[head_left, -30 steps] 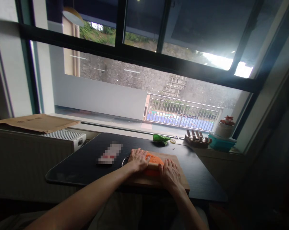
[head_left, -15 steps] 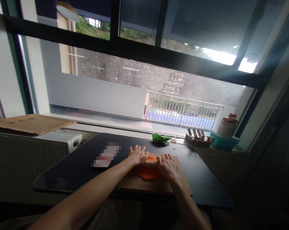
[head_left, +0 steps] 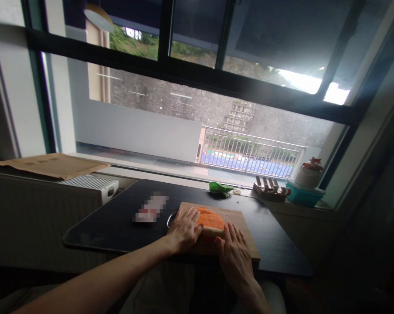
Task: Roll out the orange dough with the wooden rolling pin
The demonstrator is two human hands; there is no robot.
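Note:
A sheet of orange dough (head_left: pixel 210 216) lies on a wooden board (head_left: pixel 248 237) near the front of the dark table. Across the dough's near part runs a pale wooden rolling pin (head_left: pixel 213 231). My left hand (head_left: pixel 185 229) lies flat over the pin's left end, fingers stretched forward. Over its right end rests my right hand (head_left: pixel 234 248), palm down with extended fingers. Both hands press on the pin without wrapping round it, and they cover its ends. A little orange shows on the near side of the pin.
A blurred-out flat item (head_left: pixel 151 209) lies left of the board. Behind it are a green cloth (head_left: pixel 220 188) and a small roll of tape (head_left: pixel 236 192). A brown rack (head_left: pixel 271 189) and a teal box (head_left: pixel 304 194) stand on the windowsill. Brown paper (head_left: pixel 53 165) covers part of the radiator (head_left: pixel 86 183).
Both hands have drawn back toward me with the rolling pin. More orange dough now shows beyond the pin and less on the near side. The camera view has shifted slightly.

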